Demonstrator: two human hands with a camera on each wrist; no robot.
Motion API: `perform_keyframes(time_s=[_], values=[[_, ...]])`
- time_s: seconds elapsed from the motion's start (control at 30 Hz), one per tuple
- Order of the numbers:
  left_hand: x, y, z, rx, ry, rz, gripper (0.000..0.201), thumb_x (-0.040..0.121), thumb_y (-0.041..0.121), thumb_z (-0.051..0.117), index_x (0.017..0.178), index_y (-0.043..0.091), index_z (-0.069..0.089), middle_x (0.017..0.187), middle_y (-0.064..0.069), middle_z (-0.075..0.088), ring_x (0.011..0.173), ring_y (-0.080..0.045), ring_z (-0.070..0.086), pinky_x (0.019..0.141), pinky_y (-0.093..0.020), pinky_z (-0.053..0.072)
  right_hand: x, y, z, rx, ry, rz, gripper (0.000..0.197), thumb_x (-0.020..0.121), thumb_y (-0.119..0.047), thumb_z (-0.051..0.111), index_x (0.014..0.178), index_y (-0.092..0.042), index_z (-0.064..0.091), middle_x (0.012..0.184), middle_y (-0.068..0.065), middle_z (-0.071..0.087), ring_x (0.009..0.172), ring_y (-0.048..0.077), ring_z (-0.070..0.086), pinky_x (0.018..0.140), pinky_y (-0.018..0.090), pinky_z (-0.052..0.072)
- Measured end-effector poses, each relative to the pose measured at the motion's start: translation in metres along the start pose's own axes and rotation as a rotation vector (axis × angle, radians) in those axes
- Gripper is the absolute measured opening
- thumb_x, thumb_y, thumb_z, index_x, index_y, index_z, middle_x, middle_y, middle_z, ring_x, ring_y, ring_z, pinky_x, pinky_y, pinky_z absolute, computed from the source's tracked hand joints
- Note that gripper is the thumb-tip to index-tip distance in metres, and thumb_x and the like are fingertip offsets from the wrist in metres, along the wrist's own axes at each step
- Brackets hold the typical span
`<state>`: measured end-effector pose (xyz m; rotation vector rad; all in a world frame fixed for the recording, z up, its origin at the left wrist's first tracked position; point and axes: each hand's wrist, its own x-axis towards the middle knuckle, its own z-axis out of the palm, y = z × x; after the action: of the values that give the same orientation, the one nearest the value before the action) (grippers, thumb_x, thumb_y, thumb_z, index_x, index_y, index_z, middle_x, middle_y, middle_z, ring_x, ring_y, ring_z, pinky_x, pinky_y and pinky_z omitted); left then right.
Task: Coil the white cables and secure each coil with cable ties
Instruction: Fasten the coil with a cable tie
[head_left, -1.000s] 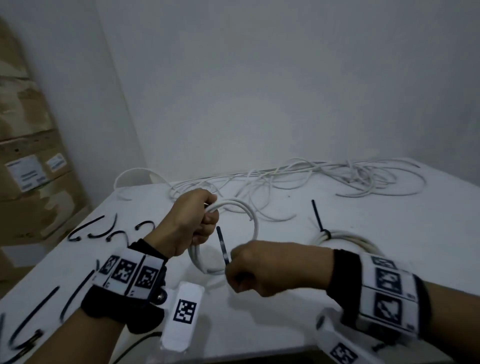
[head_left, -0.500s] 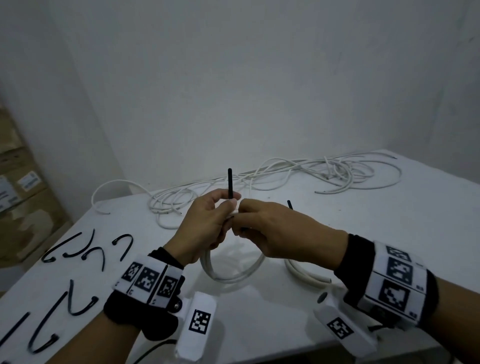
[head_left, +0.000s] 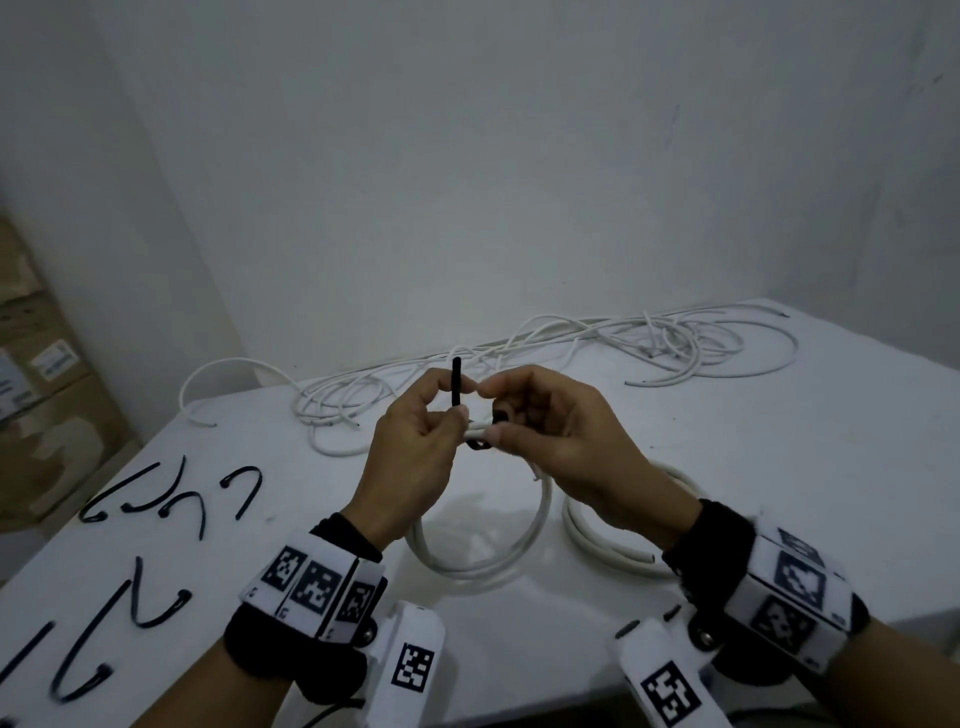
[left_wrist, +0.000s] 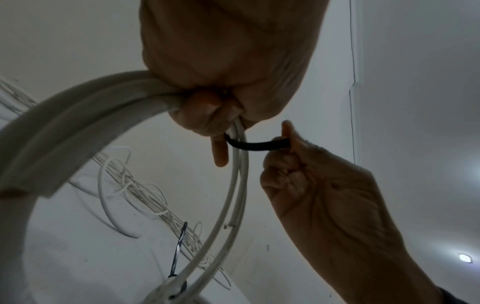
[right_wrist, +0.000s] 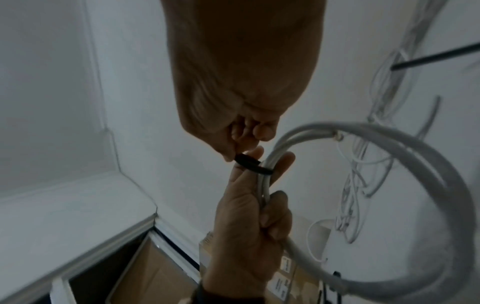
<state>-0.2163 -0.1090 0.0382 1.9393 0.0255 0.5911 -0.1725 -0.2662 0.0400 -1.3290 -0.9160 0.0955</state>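
Two hands: both raised above the bench (head_left: 779, 467), meeting at the top of one white coil (head_left: 483, 564).
Left hand (head_left: 415, 457): grip clenched round the coil strands; thumb and forefinger also pinch the black cable tie (head_left: 456, 382), whose tail stands upright at 12 o'clock from the fist.
Right hand (head_left: 561, 447): grip pinching the other end of the tie, just at 3 o'clock of the left fingers; the left wrist view shows the black strap (left_wrist: 255, 145) running from the strands to the right fingertips (left_wrist: 287, 131).
Coil position: hangs below the hands, its lower arc just above or on the bench; which, cannot be told.
Change over the last second: the tie was free in the right hand with the hands apart; half a second ago the hands closed together; now the strap is wrapped round the strands with both ends held.
Meaning: judged to be the threading step, tail into head; the loop looks slack and not yet cinched.
Finished coil (head_left: 613, 545): lies on the bench at 3 o'clock of the held one, partly behind the right wrist; its tie (left_wrist: 178, 251) shows in the left wrist view.
Loose white cables (head_left: 649, 343): tangled at 12 o'clock along the wall, still to be coiled.
Spare ties (head_left: 171, 493): scattered at 9 o'clock.
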Motion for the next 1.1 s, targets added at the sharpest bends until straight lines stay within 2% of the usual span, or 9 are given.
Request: perform_keyframes(time_s=[0.13,0.2,0.3,0.43,0.5,0.57,0.63,0.83,1.1], values=[[-0.003,0.000,0.009,-0.005,0.060,0.010,0.029,0.094,0.005,0.048,0.090,0.027,0.067,0.057,-0.001,0.061,0.036,-0.009,0.027,0.039,-0.019,0.025,0.007,0.006,0.007,0.256,0.147,0.080,0.016,0.085,0.013,0.057,0.093,-0.001,0.061,0.075,0.006,0.063,0.067,0.012,0.062,0.067,0.023,0.055],[-0.005,-0.001,0.011,0.002,0.093,-0.009,0.030,0.094,0.005,0.048,0.085,0.027,0.066,0.064,-0.011,0.067,0.035,-0.009,0.027,0.040,-0.019,0.024,0.007,0.010,0.011,0.264,0.189,0.075,0.016,0.086,0.012,0.055,0.093,-0.001,0.061,0.079,0.015,0.060,0.070,0.018,0.062,0.069,0.026,0.057],[-0.007,-0.005,0.013,0.028,0.134,-0.044,0.031,0.093,0.006,0.049,0.080,0.029,0.065,0.072,-0.023,0.067,0.035,-0.010,0.028,0.038,-0.019,0.024,0.005,0.014,0.017,0.227,0.212,0.043,0.019,0.087,0.010,0.056,0.096,-0.005,0.062,0.077,0.013,0.061,0.071,0.022,0.062,0.071,0.030,0.055],[-0.011,-0.005,0.015,0.076,0.188,-0.041,0.026,0.092,0.004,0.052,0.079,0.023,0.065,0.066,-0.002,0.072,0.046,-0.030,0.052,0.042,-0.021,0.036,0.002,0.020,0.020,0.240,0.229,0.027,0.020,0.086,0.012,0.056,0.096,-0.005,0.060,0.074,0.004,0.060,0.063,0.011,0.062,0.060,0.020,0.049],[-0.012,-0.005,0.016,0.088,0.202,-0.033,0.024,0.092,0.002,0.052,0.080,0.019,0.065,0.065,0.003,0.071,0.051,-0.022,0.059,0.044,-0.016,0.037,0.002,0.021,0.020,0.248,0.229,0.027,0.020,0.085,0.012,0.056,0.093,-0.005,0.060,0.074,0.005,0.061,0.063,0.010,0.062,0.059,0.020,0.049],[-0.014,-0.004,0.017,0.105,0.209,-0.023,0.024,0.092,0.001,0.051,0.080,0.016,0.064,0.067,0.005,0.070,0.043,-0.005,0.052,0.042,-0.013,0.036,0.002,0.023,0.020,0.240,0.224,0.028,0.019,0.085,0.012,0.057,0.093,-0.005,0.061,0.072,0.002,0.064,0.063,0.011,0.063,0.058,0.020,0.049],[-0.014,-0.005,0.018,0.113,0.214,-0.019,0.023,0.092,0.000,0.050,0.081,0.016,0.064,0.067,0.004,0.069,0.047,0.000,0.056,0.044,-0.011,0.038,0.002,0.025,0.021,0.229,0.214,0.034,0.019,0.085,0.012,0.058,0.093,-0.005,0.062,0.070,-0.002,0.066,0.064,0.011,0.064,0.058,0.020,0.049],[-0.015,-0.007,0.019,0.133,0.231,-0.030,0.025,0.092,0.001,0.049,0.080,0.018,0.063,0.063,0.000,0.068,0.052,-0.018,0.056,0.048,-0.019,0.041,0.000,0.030,0.023,0.214,0.208,0.050,0.021,0.084,0.011,0.058,0.093,-0.007,0.064,0.068,-0.001,0.068,0.066,0.012,0.064,0.058,0.021,0.050],[-0.019,-0.008,0.021,0.157,0.235,-0.005,0.024,0.093,0.001,0.046,0.086,0.016,0.064,0.065,0.007,0.067,0.040,-0.006,0.044,0.044,-0.018,0.038,0.001,0.030,0.022,0.229,0.201,0.084,0.018,0.087,0.011,0.056,0.098,-0.001,0.062,0.070,-0.002,0.067,0.064,0.013,0.064,0.054,0.021,0.050]])
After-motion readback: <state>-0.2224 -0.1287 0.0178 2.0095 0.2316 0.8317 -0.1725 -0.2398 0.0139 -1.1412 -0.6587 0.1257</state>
